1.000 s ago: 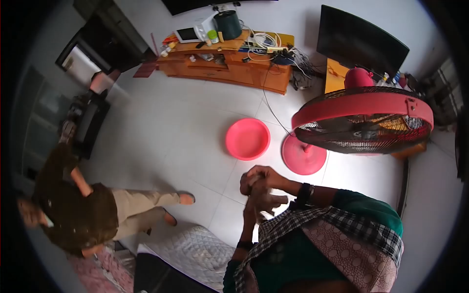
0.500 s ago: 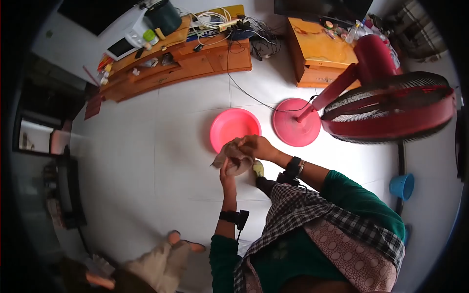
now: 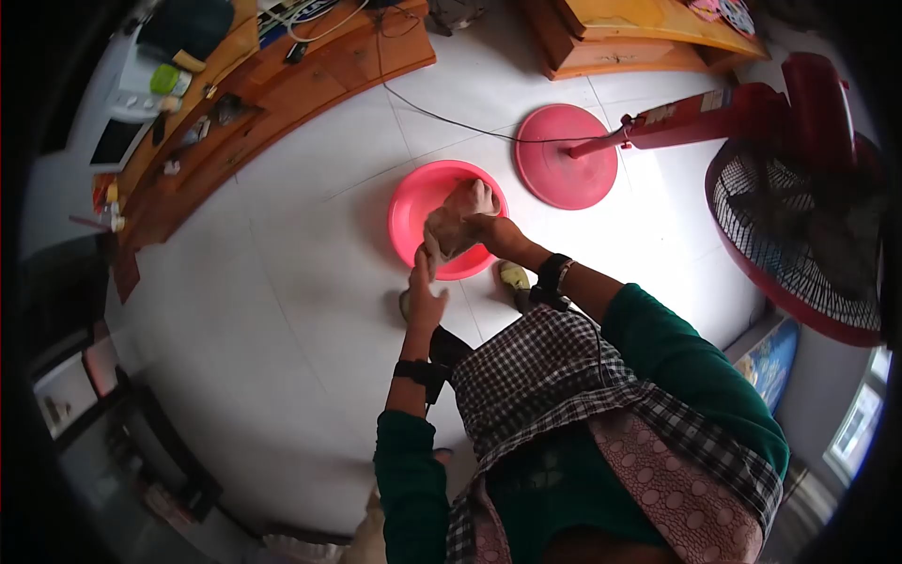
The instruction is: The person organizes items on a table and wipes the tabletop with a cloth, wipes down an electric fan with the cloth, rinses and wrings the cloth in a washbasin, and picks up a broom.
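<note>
A crumpled grey-brown cloth (image 3: 449,231) hangs between my two hands, over the pink plastic basin (image 3: 404,218) on the floor. My left hand (image 3: 426,289) pinches its lower left side near the basin's front rim. On the other side, my right hand (image 3: 498,235) is closed on the cloth, with its fingers partly hidden by the folds. Part of the cloth is bunched up toward the back of the basin. Whether it touches the basin's bottom I cannot tell.
A red standing fan (image 3: 799,188) leans into the right side, its round base (image 3: 567,155) close to the basin. Its cord (image 3: 451,122) runs across the floor. A wooden cabinet (image 3: 319,89) stands at the back left, another wooden cabinet (image 3: 639,47) at the back right.
The view has shifted, and my feet are now close to the basin. Both hands have moved the cloth from the basin's front edge to over its inside.
</note>
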Demonstrator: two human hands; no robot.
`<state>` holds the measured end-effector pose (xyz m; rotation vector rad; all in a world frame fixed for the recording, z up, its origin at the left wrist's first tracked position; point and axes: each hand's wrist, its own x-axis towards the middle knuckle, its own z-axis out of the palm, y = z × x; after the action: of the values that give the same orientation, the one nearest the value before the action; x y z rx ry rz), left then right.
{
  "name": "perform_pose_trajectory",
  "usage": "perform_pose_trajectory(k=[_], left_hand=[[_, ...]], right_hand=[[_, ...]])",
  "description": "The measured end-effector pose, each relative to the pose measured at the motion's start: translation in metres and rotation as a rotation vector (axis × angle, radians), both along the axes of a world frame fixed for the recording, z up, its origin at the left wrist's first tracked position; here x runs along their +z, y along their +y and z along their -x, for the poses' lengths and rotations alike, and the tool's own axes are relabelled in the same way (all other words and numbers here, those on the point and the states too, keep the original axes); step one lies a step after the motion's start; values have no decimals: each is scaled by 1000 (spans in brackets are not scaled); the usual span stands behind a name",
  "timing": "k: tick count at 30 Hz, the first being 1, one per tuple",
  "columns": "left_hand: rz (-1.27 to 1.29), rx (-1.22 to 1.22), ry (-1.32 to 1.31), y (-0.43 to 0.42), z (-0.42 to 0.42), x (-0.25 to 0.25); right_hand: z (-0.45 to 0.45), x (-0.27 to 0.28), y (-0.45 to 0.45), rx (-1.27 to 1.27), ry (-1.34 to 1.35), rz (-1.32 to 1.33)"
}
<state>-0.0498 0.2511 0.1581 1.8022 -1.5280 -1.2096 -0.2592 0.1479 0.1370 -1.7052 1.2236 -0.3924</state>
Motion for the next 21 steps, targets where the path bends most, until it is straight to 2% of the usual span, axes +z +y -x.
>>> perform_pose_trajectory(k=[1, 2, 3, 5, 6, 7, 8, 9, 11, 12, 13, 14, 15, 16, 17, 18, 19, 20, 21], left_hand=[[-9, -35, 8, -5, -9, 2], [-12, -175, -144, -8, -18, -7], [-9, -314, -298, -11, -25, -16], [45, -368, -273, -21, -70, -41], [-125, -313, -86, -31, -96, -50], [-313, -249, 87, -30, -124, -48], [-397, -374, -25, -37, -165, -39], [-466, -491, -146, -54, -199, -27], [-403, -645, -352, -67, -274, -18], [-371, -773, -471, -76, -306, -5], [-413, -824, -555, -87, -320, 27], [-305, -927, -633, -88, -366, 10], [-317, -998, -636, -108, -382, 23], [-302, -1041, -615, -130, -379, 28], [-291, -1063, -572, -153, -366, 31], [-288, -1089, -519, -175, -343, 34], [-304, -1142, -469, -193, -304, 37], [-306, -1218, -425, -210, -255, 36], [-305, -1311, -382, -218, -194, 34]], right_hand=[[-3, -1, 1, 49, 141, -35], [-4, -2, 1, 96, 283, -72], [0, 4, 6, 60, 289, -85], [-2, 17, 23, -68, 565, -43], [5, 12, 29, -161, 577, -230], [23, 5, 49, -292, 472, -226], [34, -22, 77, -406, 432, -320], [38, -4, 97, -630, 359, -439], [58, -21, 164, -806, 359, -474], [58, -12, 197, -898, 369, -427], [56, -4, 227, -947, 448, -491], [61, -7, 262, -931, 508, -584], [49, -3, 295, -1095, 462, -622], [38, -21, 335, -1122, 469, -709], [20, -24, 369, -1105, 531, -606], [-1, -29, 388, -1246, 541, -662], [-28, -42, 413, -1476, 429, -672], [-52, 8, 400, -1469, 457, -662], [-63, 27, 401, -1510, 415, -692]])
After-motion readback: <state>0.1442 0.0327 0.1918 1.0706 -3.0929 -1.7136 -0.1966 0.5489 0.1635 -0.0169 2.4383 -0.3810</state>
